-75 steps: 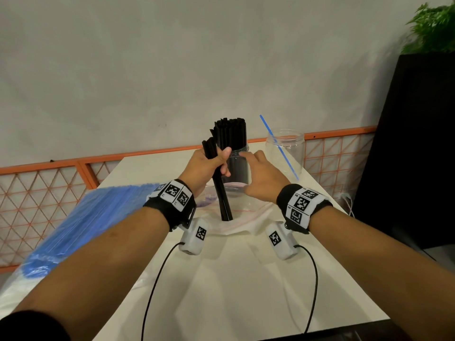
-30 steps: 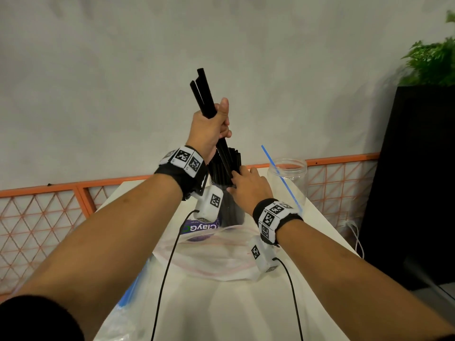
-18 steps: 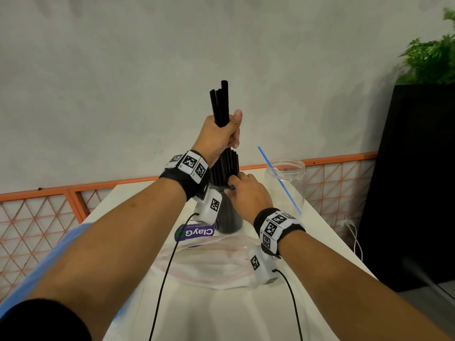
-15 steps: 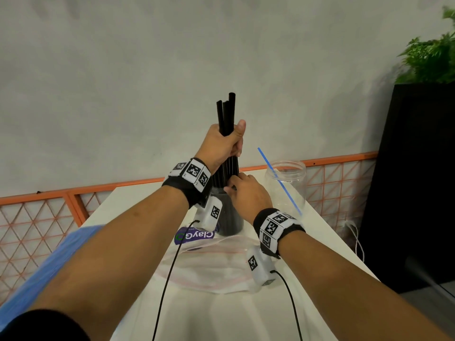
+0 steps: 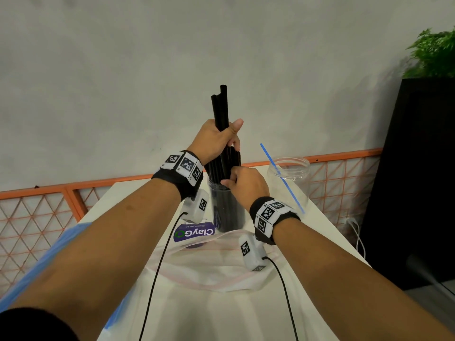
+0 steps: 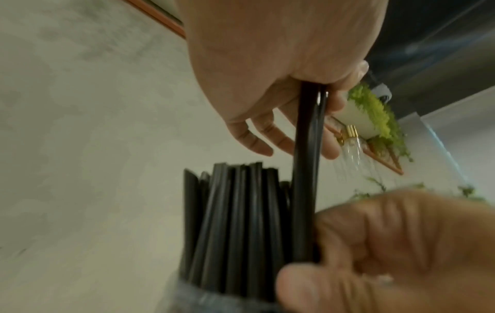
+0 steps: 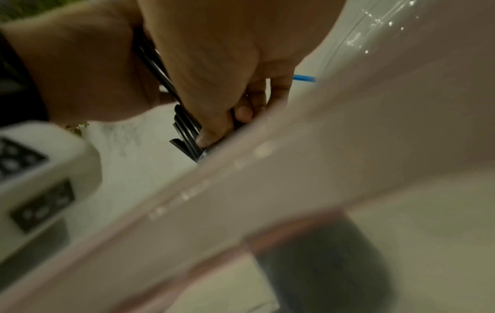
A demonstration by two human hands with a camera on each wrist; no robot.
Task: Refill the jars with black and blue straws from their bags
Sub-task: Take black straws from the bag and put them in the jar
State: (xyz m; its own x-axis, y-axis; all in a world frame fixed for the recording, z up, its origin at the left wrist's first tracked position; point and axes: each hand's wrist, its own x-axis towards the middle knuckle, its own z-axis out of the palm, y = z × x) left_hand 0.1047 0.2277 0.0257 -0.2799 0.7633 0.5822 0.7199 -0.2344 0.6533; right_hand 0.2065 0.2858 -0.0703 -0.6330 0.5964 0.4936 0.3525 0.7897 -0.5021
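Observation:
My left hand [image 5: 219, 141] grips a small bundle of black straws [image 5: 221, 107] and holds it upright over the clear jar [image 5: 225, 205], which is packed with black straws. The bundle's lower ends go in among the jar's straws [image 6: 235, 222]. At the jar's mouth my right hand [image 5: 242, 183] curls its fingers [image 7: 222, 118] round the straws [image 7: 184, 131] there. To the right stands a second clear jar [image 5: 290, 178] with one blue straw [image 5: 280, 175] leaning in it. A bag of blue straws [image 5: 61, 244] lies at the table's left edge.
A flat, empty-looking zip bag [image 5: 214, 262] lies on the white table [image 5: 221, 316] in front of the jars, with a purple label [image 5: 194, 233] behind it. An orange lattice fence [image 5: 44, 212] runs behind the table. A black cabinet [image 5: 423, 180] stands at the right.
My left hand lifted the black bundle from the bag, swung it upright and brought it down into the jar's straws. My right hand moved from the jar's side up to its mouth.

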